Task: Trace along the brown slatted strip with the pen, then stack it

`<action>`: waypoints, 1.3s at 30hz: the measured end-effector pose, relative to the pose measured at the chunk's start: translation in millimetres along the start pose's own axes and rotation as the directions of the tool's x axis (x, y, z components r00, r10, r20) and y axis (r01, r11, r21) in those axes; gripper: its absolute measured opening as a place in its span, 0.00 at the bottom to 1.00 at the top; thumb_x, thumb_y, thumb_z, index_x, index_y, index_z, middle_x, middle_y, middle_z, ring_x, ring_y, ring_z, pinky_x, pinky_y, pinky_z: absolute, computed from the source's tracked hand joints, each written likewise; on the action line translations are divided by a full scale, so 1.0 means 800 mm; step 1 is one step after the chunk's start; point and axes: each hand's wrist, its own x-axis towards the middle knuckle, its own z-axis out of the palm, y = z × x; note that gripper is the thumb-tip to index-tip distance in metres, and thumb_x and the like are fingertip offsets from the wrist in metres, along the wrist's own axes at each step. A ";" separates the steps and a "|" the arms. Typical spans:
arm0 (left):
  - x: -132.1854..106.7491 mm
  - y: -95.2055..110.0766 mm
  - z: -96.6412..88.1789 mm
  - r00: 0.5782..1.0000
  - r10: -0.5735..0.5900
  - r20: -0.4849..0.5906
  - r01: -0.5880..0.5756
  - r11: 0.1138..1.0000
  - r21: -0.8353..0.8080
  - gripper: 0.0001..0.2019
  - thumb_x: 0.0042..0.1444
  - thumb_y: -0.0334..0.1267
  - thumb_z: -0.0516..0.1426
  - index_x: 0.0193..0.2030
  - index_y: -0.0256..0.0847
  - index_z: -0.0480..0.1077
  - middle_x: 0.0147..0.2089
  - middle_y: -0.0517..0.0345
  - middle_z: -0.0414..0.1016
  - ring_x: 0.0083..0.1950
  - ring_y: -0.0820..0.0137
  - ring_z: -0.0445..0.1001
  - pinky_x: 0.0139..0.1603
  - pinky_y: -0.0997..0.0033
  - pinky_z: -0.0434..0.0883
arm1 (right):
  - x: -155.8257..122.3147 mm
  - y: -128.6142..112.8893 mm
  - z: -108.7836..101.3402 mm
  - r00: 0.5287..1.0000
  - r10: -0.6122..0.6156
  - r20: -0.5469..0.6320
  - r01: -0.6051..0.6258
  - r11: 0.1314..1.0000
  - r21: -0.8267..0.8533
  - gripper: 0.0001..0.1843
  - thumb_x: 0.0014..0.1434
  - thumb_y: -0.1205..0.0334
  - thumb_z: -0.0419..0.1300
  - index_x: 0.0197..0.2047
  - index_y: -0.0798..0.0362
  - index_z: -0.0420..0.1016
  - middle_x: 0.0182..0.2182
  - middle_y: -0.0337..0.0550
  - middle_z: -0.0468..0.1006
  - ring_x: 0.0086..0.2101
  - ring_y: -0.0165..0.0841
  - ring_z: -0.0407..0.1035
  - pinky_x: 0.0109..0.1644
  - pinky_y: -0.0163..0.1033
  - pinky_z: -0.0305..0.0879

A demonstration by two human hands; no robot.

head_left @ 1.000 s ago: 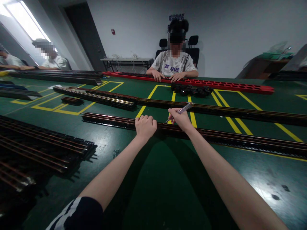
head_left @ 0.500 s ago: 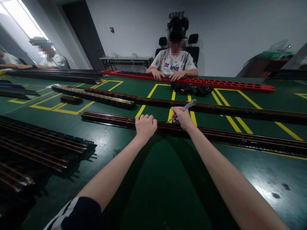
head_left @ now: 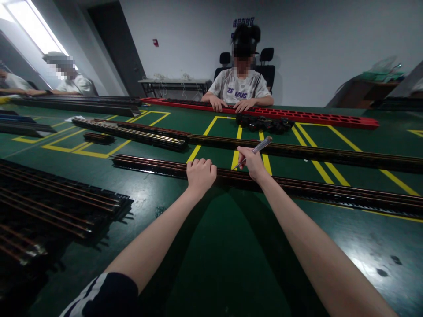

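A long black strip (head_left: 155,165) with copper-coloured rods along it lies across the green table in front of me. My left hand (head_left: 201,177) is closed over the strip, knuckles up, its fingertips hidden behind the far edge. Just to the right, my right hand (head_left: 251,164) grips a screwdriver (head_left: 261,145) with a clear handle, held like a pen. The thin shaft slants down to the left, and its tip is at the strip's top edge; whether it touches is unclear.
Behind my strip lies another long dark strip (head_left: 297,151). More rodded strips (head_left: 66,193) lie at the left. Across the table, a co-worker's hands (head_left: 216,105) rest at a red slotted rail (head_left: 317,118), near a pile of black parts (head_left: 264,123). Other people sit far left.
Almost nothing differs. The screwdriver and my right hand have shifted very slightly to the right; my left hand stays on the strip.
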 end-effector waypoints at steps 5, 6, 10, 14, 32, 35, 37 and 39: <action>0.000 0.002 -0.002 1.000 -0.013 0.014 0.013 1.000 0.021 0.17 0.60 0.37 0.44 0.33 0.38 0.73 0.38 0.50 0.77 0.41 0.61 0.72 0.44 0.61 0.59 | -0.001 -0.002 0.001 1.000 0.009 -0.013 -0.009 1.000 0.027 0.20 0.52 0.58 0.56 0.11 0.53 0.62 0.09 0.35 0.60 0.12 0.24 0.56 0.17 0.32 0.54; 0.000 0.002 -0.002 1.000 -0.014 0.015 0.013 1.000 0.024 0.17 0.60 0.37 0.44 0.33 0.38 0.74 0.38 0.50 0.77 0.41 0.61 0.72 0.44 0.61 0.59 | -0.001 -0.002 0.002 1.000 0.014 -0.021 -0.013 0.999 0.030 0.20 0.52 0.59 0.56 0.11 0.53 0.61 0.09 0.35 0.60 0.12 0.24 0.56 0.17 0.32 0.54; 0.000 0.001 -0.002 1.000 -0.009 0.006 0.009 1.000 0.014 0.18 0.60 0.37 0.44 0.32 0.38 0.74 0.37 0.50 0.78 0.40 0.62 0.72 0.44 0.61 0.60 | 0.001 -0.002 0.002 0.996 0.029 -0.083 -0.026 0.999 0.028 0.21 0.52 0.60 0.55 0.10 0.52 0.59 0.09 0.35 0.59 0.11 0.25 0.55 0.17 0.33 0.53; 0.000 0.000 -0.001 1.000 -0.004 -0.006 0.004 1.000 0.000 0.18 0.61 0.37 0.44 0.31 0.38 0.73 0.37 0.51 0.78 0.40 0.63 0.72 0.43 0.62 0.60 | 0.003 0.000 0.001 0.993 0.032 -0.116 -0.030 0.999 0.022 0.21 0.52 0.60 0.55 0.10 0.51 0.58 0.08 0.35 0.59 0.12 0.25 0.54 0.16 0.33 0.53; 0.000 0.000 -0.002 1.000 0.007 0.005 -0.007 1.000 -0.009 0.18 0.61 0.37 0.43 0.32 0.39 0.73 0.37 0.51 0.77 0.39 0.63 0.72 0.44 0.62 0.61 | 0.004 0.004 0.000 0.996 -0.011 -0.091 0.008 0.999 -0.033 0.20 0.53 0.59 0.54 0.12 0.51 0.58 0.09 0.35 0.58 0.12 0.26 0.56 0.17 0.33 0.55; 0.000 0.000 -0.001 1.000 0.004 0.001 -0.004 1.000 0.009 0.17 0.60 0.36 0.44 0.32 0.39 0.73 0.37 0.51 0.78 0.40 0.62 0.72 0.44 0.61 0.60 | 0.003 0.003 0.001 0.995 0.002 -0.098 -0.004 1.000 -0.021 0.20 0.53 0.59 0.54 0.12 0.51 0.58 0.09 0.35 0.58 0.12 0.26 0.56 0.16 0.33 0.54; 0.000 0.000 0.000 1.000 0.003 -0.005 -0.003 1.000 0.019 0.16 0.60 0.36 0.44 0.31 0.40 0.73 0.38 0.51 0.78 0.41 0.61 0.72 0.44 0.61 0.60 | 0.003 0.003 0.001 0.995 0.012 -0.103 -0.014 1.000 -0.014 0.20 0.53 0.59 0.54 0.12 0.50 0.58 0.09 0.35 0.58 0.12 0.26 0.55 0.16 0.33 0.54; 0.000 0.000 0.000 1.000 0.011 -0.006 -0.011 1.000 0.011 0.16 0.60 0.36 0.44 0.31 0.40 0.72 0.37 0.51 0.78 0.41 0.62 0.72 0.45 0.60 0.59 | 0.003 0.003 0.001 0.995 0.019 -0.100 -0.020 1.000 -0.011 0.20 0.53 0.59 0.54 0.12 0.50 0.58 0.08 0.34 0.58 0.12 0.26 0.56 0.16 0.33 0.54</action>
